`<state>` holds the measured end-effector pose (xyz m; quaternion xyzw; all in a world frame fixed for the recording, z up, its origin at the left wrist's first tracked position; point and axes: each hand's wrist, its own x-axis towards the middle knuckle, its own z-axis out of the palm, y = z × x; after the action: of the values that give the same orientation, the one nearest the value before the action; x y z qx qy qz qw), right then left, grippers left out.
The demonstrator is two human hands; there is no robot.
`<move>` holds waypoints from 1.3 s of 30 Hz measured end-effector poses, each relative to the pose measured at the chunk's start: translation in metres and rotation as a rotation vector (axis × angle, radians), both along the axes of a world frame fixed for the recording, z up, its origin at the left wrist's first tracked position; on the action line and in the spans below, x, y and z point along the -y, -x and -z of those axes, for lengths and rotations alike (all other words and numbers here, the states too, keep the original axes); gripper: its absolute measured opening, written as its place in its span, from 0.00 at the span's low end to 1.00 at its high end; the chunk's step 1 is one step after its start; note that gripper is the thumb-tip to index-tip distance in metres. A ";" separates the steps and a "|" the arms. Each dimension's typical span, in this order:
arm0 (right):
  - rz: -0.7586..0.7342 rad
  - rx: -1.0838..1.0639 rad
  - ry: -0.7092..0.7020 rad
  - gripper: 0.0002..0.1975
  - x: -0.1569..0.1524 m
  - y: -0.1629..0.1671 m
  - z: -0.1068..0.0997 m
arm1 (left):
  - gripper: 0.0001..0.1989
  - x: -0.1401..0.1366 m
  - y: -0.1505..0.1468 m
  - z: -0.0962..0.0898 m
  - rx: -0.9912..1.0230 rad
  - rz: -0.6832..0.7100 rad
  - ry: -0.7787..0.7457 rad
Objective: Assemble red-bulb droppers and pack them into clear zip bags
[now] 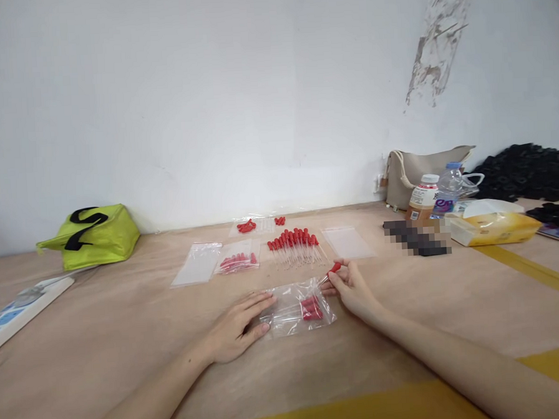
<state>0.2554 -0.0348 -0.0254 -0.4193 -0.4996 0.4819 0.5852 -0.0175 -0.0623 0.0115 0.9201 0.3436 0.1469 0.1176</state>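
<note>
My right hand (353, 288) pinches a glass dropper (334, 268) by its red rubber bulb. The dropper's clear tube points down and left, at the upper right edge of a clear plastic bag (284, 300); I cannot tell whether its tip is inside. Several droppers with red bulbs (311, 308) lie in that bag, bulbs to the right. Flat on the bag's left end rest the fingers of my left hand (241, 324), stretched out and holding nothing. Just beyond, a fanned row of loose droppers (294, 243) lies with the red bulbs away from me.
Behind lie a filled bag (238, 261), flat bags (197, 264) (349, 242) and a bag with red bulbs (246, 226). A green bag (98, 236) and power strip (27, 310) stand left. At right are bottles (423, 197), a tissue pack (493, 226) and a beige bag (400, 184).
</note>
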 end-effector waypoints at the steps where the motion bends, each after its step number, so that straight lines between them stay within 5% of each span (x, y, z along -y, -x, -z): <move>1: -0.018 0.024 0.009 0.24 0.002 0.001 0.001 | 0.22 0.000 0.000 0.000 -0.003 -0.002 0.000; 4: -0.031 0.244 -0.045 0.18 0.006 -0.003 0.000 | 0.23 0.001 -0.001 -0.001 -0.001 -0.005 0.008; 10: -0.043 0.680 -0.397 0.08 -0.002 -0.014 -0.006 | 0.22 0.002 -0.002 -0.002 0.023 0.004 0.007; 20: -0.172 0.836 -0.398 0.09 -0.017 -0.020 -0.002 | 0.22 0.001 -0.001 -0.001 -0.003 0.004 -0.003; 25: -0.259 0.752 -0.363 0.10 -0.014 -0.017 -0.010 | 0.22 0.001 -0.001 -0.001 -0.019 -0.007 0.001; 32: -0.006 0.873 -0.289 0.10 -0.007 -0.001 -0.010 | 0.22 0.000 -0.001 0.000 -0.045 -0.019 0.002; 39: -0.119 0.829 -0.401 0.06 -0.002 -0.004 -0.012 | 0.22 0.000 0.000 0.001 -0.023 -0.019 -0.020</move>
<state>0.2592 -0.0330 -0.0138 -0.4256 -0.7980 0.2000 0.3769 -0.0174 -0.0622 0.0104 0.9195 0.3521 0.1410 0.1032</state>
